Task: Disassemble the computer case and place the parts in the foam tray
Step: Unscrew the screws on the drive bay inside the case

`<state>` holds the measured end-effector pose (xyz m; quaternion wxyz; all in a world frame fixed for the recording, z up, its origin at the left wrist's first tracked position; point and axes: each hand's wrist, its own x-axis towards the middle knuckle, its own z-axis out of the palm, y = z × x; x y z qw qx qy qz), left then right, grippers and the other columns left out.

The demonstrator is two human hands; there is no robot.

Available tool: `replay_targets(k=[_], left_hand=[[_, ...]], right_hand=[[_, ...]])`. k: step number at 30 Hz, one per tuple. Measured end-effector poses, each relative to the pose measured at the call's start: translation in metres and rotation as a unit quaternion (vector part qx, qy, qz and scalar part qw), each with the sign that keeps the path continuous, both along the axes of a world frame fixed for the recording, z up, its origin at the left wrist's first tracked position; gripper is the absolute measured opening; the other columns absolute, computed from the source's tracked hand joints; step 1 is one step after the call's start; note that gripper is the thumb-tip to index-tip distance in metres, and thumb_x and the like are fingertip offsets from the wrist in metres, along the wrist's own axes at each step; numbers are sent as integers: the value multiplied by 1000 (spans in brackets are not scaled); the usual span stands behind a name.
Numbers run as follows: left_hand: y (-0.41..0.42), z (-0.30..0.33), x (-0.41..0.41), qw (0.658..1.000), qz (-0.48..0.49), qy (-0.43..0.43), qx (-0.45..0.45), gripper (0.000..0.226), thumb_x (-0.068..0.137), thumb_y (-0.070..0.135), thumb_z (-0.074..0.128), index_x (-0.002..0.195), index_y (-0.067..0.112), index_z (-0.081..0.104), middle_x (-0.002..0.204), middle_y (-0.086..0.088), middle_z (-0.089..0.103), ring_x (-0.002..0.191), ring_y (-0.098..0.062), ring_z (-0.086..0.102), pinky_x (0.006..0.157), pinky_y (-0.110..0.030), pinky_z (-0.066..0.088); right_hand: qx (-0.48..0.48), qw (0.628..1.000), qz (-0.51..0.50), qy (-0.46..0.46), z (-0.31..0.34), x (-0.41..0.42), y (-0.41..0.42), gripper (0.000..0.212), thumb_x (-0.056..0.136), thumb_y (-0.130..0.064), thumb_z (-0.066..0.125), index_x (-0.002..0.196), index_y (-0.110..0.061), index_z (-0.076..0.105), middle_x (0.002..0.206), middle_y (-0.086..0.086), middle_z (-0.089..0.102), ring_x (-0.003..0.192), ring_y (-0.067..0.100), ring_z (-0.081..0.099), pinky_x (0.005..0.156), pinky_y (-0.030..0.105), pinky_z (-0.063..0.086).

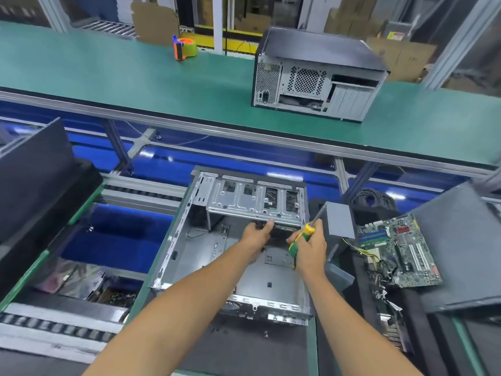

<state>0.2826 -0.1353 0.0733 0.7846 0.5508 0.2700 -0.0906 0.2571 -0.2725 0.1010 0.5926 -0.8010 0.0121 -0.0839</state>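
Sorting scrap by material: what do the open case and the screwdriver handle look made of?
Open case: bare sheet metal, likely steel, by its grey sheen and stamped holes. Screwdriver handle, held in the right hand: glossy yellow-green, probably plastic or rubber.

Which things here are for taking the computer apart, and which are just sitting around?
For the job:
- open computer case
- screwdriver in the right hand
- left hand at the drive cage
- motherboard, already out

Just sitting around:
- closed computer on the green shelf
- tape dispenser
- cardboard boxes
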Motion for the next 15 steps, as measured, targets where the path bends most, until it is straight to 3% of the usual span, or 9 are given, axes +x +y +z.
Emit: replay_targets(k=[2, 4, 6, 10, 13, 15], left_hand=[[1, 5, 3, 999, 4, -1, -52, 67, 101, 24, 63, 152, -4, 30, 145, -22, 55, 123, -29, 63, 117, -45, 40], [1, 8, 3, 997, 20, 2, -74, 78, 101, 21, 62, 158, -2, 15, 144, -23, 53, 123, -29, 64, 117, -45, 39], [-3, 9, 1, 997, 39, 10, -73, 82, 101, 21, 63, 160, 0, 11, 139, -24, 57, 120, -28, 66, 113, -41, 42], [-8, 10, 0, 995, 62, 0, -76, 78, 102, 19, 61, 159, -2, 12, 137, -26, 59, 120, -30, 66, 95, -29, 46], [-8, 7, -2, 995, 64, -12, -71, 72, 103, 15, 60, 157, -5, 17, 137, -26, 58, 120, -32, 66, 95, -28, 48], [-7, 4, -5, 997, 55, -13, -59, 60, 103, 13, 59, 151, -6, 30, 133, -26, 62, 116, -31, 67, 93, -28, 53]], right_hand=[[-4, 1000, 5, -2, 1, -1, 0, 42, 84, 6, 41, 89, -35, 42, 72, 2, 70, 66, 20, 65, 57, 15, 48], [-8, 1000, 6, -2, 0, -1, 1, 41, 85, 9, 42, 88, -32, 42, 72, 3, 70, 66, 21, 65, 57, 17, 48], [-18, 1000, 7, -4, 0, -1, 1, 41, 84, 6, 42, 86, -34, 41, 72, 2, 70, 65, 20, 65, 57, 18, 49], [-18, 1000, 10, -8, -1, -2, 0, 33, 78, -1, 41, 85, -33, 41, 71, 2, 69, 65, 18, 65, 58, 18, 50], [-18, 1000, 11, -6, -2, -3, 0, 31, 78, 1, 41, 87, -29, 42, 71, 1, 69, 66, 18, 66, 59, 19, 51], [-22, 1000, 11, -4, -1, -3, 0, 32, 80, 4, 41, 88, -27, 42, 71, 2, 69, 66, 17, 66, 60, 19, 51]])
